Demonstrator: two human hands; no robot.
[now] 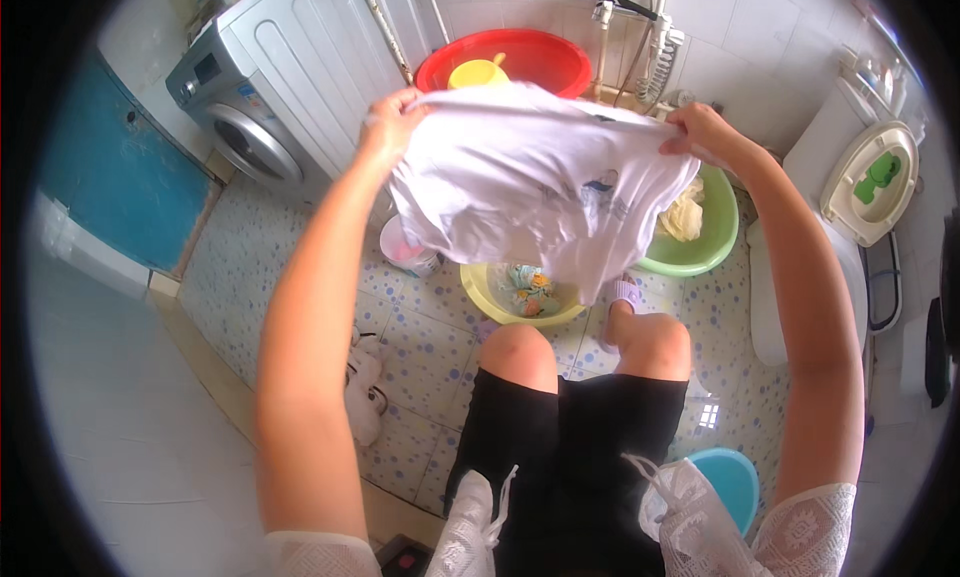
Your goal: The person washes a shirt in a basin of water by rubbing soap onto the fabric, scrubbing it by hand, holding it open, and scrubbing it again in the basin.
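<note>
A white shirt (517, 164) with a dark print hangs stretched between my raised hands. My left hand (394, 123) pinches one upper corner of it, and my right hand (701, 133) grips the opposite corner. Below its lower edge, a yellow basin (474, 296) holds patterned cloth in water. To the right, partly covered by the shirt, a green basin (720, 239) contains pale yellow cloth (684, 215). Behind the shirt stands a red basin (555, 52) with a yellow dipper (474, 72) in it.
A white bucket (409, 251) stands left of the yellow basin. A washing machine (300, 74) is at the back left, and a toilet (817, 224) at the right. White plush slippers or toys (365, 386) lie on the tiled floor. A blue basin (731, 483) sits near my right side.
</note>
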